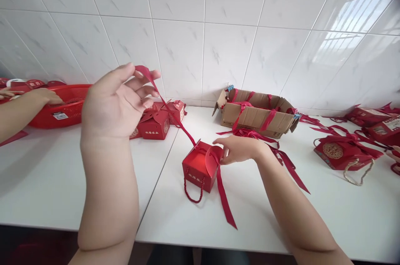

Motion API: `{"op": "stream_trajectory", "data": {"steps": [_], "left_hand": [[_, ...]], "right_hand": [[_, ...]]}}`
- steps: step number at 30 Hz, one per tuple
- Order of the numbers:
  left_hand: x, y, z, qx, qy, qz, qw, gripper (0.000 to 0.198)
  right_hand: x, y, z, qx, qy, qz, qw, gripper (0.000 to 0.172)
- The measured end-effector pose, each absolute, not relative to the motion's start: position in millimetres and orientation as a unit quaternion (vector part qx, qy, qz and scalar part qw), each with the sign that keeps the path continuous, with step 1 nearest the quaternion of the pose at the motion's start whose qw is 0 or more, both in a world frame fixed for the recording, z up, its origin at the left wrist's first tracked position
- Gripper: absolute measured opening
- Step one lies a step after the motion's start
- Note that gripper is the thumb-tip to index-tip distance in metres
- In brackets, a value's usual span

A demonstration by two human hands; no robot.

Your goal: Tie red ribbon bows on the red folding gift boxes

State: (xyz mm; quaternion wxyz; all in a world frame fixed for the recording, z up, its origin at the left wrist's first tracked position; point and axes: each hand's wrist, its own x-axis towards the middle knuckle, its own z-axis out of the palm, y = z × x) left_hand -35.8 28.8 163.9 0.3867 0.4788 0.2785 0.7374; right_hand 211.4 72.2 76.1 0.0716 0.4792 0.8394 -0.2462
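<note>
A small red gift box [195, 171] with a twisted cord handle stands on the white table in front of me, its round-edged top flaps partly raised. A dark red ribbon [168, 108] runs through its top. My left hand [109, 104] is raised at the left, thumb and index finger pinching one end of the ribbon, which stretches down to the box. At the box's right side, my right hand [240, 148] has its fingers and thumb closed at the right flap, where the ribbon passes. The ribbon's other end hangs from there onto the table.
Behind to the right stands a cardboard box [250, 117] draped with ribbons. More red gift boxes [154, 125] sit behind left, and a larger one with rope handles [345, 152] lies right. Another person's arm [25, 111] reaches into a red plastic basket [75, 108]. A tiled wall rises behind.
</note>
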Motion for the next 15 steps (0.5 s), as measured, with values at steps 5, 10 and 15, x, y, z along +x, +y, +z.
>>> {"op": "stream_trajectory", "data": {"steps": [5, 10, 15], "left_hand": [[-52.3, 26.6, 165.6, 0.481, 0.278, 0.755, 0.349, 0.013], [-57.1, 28.5, 163.0, 0.492, 0.276, 0.755, 0.335, 0.015], [-54.2, 29.0, 161.8, 0.489, 0.289, 0.753, 0.333, 0.017]], "right_hand": [[214.3, 84.7, 67.0, 0.419, 0.83, -0.347, 0.12, 0.108], [207.9, 84.9, 60.9, 0.397, 0.831, -0.388, 0.039, 0.119], [208.7, 75.1, 67.9, 0.415, 0.826, -0.377, -0.05, 0.09]]}}
